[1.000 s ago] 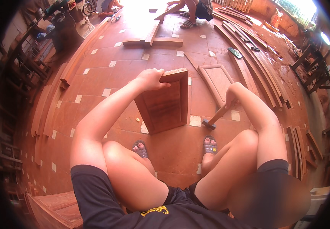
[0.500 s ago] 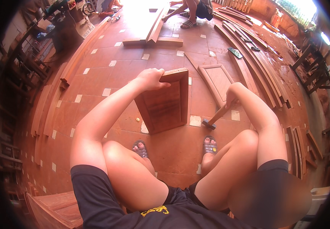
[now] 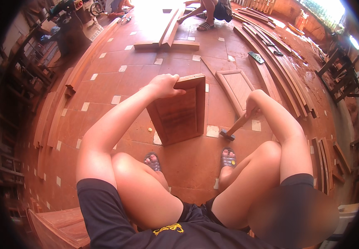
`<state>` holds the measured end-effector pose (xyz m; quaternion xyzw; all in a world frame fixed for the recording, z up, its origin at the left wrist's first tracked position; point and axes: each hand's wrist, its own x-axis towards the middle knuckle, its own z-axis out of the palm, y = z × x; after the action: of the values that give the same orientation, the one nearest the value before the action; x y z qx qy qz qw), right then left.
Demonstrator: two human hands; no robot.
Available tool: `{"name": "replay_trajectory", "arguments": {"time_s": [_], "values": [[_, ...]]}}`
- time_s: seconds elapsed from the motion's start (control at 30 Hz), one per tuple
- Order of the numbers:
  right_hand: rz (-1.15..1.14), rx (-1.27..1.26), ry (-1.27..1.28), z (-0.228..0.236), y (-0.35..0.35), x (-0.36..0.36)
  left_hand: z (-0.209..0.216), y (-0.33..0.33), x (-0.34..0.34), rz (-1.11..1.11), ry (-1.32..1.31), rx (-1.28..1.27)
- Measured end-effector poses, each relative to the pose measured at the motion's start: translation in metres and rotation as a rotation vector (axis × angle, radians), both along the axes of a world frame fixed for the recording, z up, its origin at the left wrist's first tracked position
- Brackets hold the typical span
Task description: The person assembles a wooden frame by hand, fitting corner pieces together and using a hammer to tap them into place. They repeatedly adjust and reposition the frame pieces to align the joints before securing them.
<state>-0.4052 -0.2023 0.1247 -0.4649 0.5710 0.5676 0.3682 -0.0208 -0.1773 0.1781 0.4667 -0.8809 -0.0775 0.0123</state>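
A framed wooden panel point(image 3: 179, 114) stands on edge on the tiled floor in front of me, tilted slightly. My left hand point(image 3: 167, 86) grips its upper left corner, thumb on the near side. On the right, my right hand point(image 3: 252, 106) is wrapped round the wooden handle of a hammer point(image 3: 228, 134). The hammer's dark metal head hangs low near my right foot, apart from the panel. Behind my right hand, a second framed panel point(image 3: 234, 85) lies flat on the floor.
Long wooden boards point(image 3: 277, 66) lie along the right, with a green phone-like object point(image 3: 255, 57) on one. More boards point(image 3: 84, 62) line the left. Ahead, a crouching person point(image 3: 212, 12) touches crossed beams point(image 3: 167, 45). Wooden racks point(image 3: 341, 74) stand at the far right.
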Motion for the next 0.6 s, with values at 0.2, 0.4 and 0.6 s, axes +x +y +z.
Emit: {"name": "replay_trajectory", "arguments": {"time_s": [0.2, 0.4, 0.6], "values": [[0.05, -0.047, -0.011, -0.014, 0.0, -0.019, 0.001, -0.002, -0.004, -0.006, 0.028, 0.021], [-0.007, -0.064, 0.017, -0.011, 0.003, -0.014, 0.003, 0.001, -0.003, 0.017, 0.009, 0.02], [-0.049, -0.046, 0.025, -0.01, 0.004, -0.019, 0.002, -0.001, -0.005, 0.002, 0.01, -0.006]]}}
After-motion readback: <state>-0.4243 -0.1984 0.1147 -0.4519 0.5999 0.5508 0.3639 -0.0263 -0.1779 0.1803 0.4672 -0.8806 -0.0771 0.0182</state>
